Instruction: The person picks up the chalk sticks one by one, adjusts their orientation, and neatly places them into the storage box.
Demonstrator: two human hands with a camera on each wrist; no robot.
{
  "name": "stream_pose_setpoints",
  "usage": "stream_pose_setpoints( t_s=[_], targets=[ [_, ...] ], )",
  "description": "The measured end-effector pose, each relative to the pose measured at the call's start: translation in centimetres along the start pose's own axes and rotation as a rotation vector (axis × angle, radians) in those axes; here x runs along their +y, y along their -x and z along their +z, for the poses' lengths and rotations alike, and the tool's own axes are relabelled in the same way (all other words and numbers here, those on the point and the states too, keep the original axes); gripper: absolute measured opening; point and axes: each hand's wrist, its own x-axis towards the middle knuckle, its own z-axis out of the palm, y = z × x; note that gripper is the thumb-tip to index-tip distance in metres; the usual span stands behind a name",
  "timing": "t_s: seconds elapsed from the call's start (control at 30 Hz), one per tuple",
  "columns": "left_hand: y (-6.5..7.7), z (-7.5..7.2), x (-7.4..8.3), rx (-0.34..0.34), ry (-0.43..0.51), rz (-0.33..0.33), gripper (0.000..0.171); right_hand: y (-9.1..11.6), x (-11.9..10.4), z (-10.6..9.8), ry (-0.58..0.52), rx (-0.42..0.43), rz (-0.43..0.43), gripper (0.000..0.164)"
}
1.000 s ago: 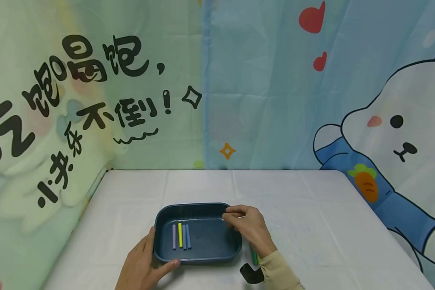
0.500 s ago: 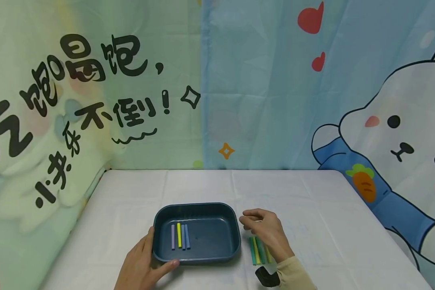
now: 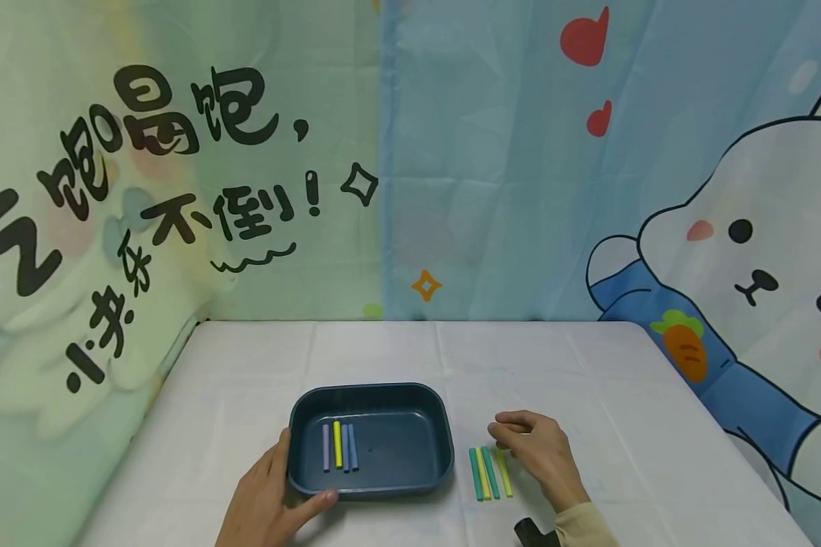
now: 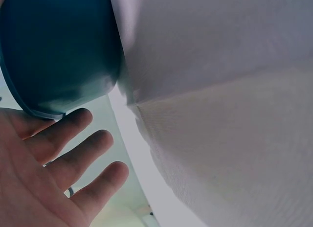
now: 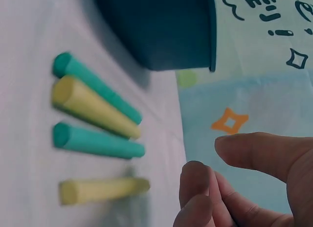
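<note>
A dark blue tray (image 3: 410, 475) stands on the white table with a purple chalk stick (image 3: 326, 448), a yellow one (image 3: 337, 444) and two blue ones lying in its left part. Against the tray's left side rest the straight fingers of my left hand (image 3: 267, 494), its thumb along the front wall. My right hand (image 3: 537, 452) hovers over the right end of a row of green and yellow chalk sticks (image 3: 487, 472) beside the tray. Its thumb and index finger are apart in the right wrist view, with nothing between them. The rightmost yellow stick (image 5: 105, 190) lies nearest this hand.
A white cloth (image 3: 554, 365) covers the table. Behind it hangs a printed curtain (image 3: 486, 190) with black lettering and a cartoon animal. A black strap-like piece (image 3: 535, 533) shows at the right wrist, by the beige sleeve (image 3: 584, 526).
My right hand has moved from above the tray's right rim rightwards, to the row of chalk sticks, uncovering most of it. The left hand and the tray have stayed in place.
</note>
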Motion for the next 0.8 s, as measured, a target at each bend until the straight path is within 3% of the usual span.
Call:
stream_pose_setpoints(
  t_s=[0.3, 0.8],
  targets=[
    [0.1, 0.0, -0.1, 0.011, 0.003, 0.009, 0.13, 0.1, 1.3, -0.3, 0.152, 0.03, 0.001, 0.037],
    [0.1, 0.1, -0.2, 0.024, 0.011, 0.021, 0.129, -0.2, 2.0, 0.3, 0.225, -0.015, -0.016, 0.027]
  ],
)
